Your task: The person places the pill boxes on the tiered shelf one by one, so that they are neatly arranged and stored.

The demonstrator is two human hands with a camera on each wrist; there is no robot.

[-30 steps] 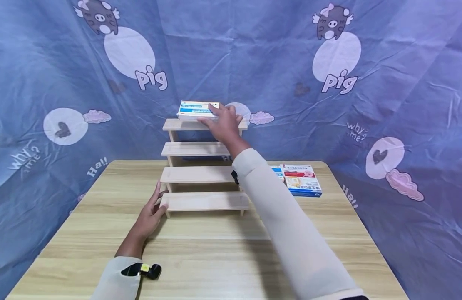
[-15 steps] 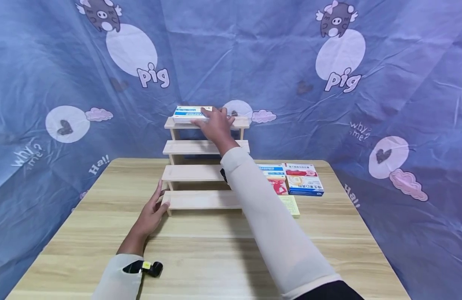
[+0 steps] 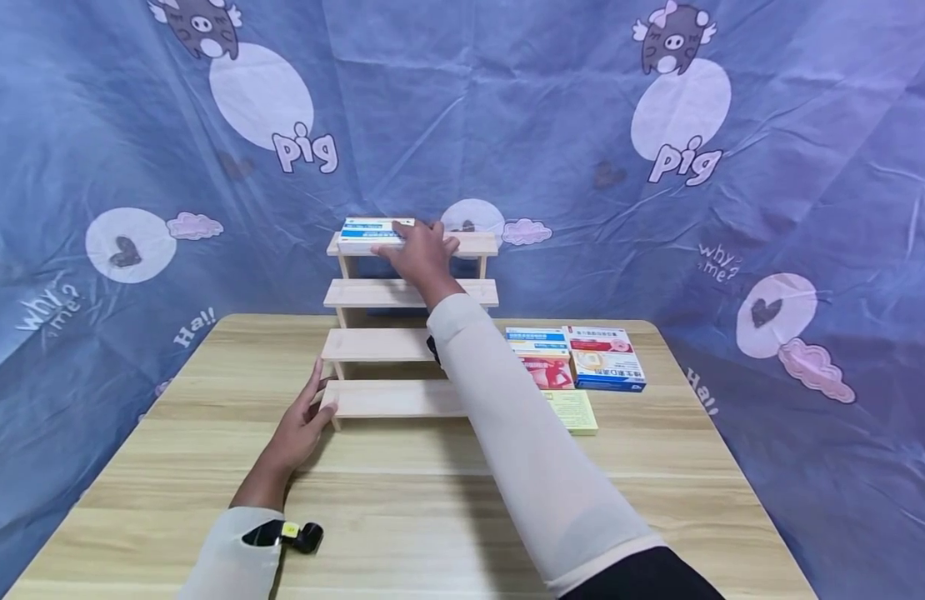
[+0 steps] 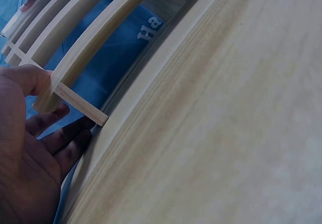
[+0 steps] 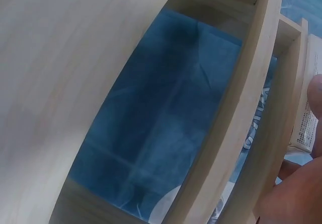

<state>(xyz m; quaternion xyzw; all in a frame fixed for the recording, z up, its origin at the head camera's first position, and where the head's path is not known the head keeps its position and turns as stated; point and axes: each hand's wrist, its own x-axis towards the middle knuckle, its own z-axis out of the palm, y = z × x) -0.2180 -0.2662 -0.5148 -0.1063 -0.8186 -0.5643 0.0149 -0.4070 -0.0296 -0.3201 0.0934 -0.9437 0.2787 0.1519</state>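
A four-step wooden display stand stands on the table. On the left part of its top step lies a white-and-blue medicine box, printed face up. My right hand grips the box's right end, thumb at the front edge and fingers over the top; in the right wrist view the box shows only partly, at the right border. My left hand holds the left end of the lowest step. In the left wrist view its thumb lies on the board's end, with the other fingers below and behind.
Right of the stand lie a second white-and-blue box, a red box, a yellow-green box and a larger white, red and blue box. A blue printed cloth hangs behind the table.
My right hand has carried the medicine box left and down onto the top step's left part. My left hand has kept its hold on the stand. More boxes show beside the right sleeve.
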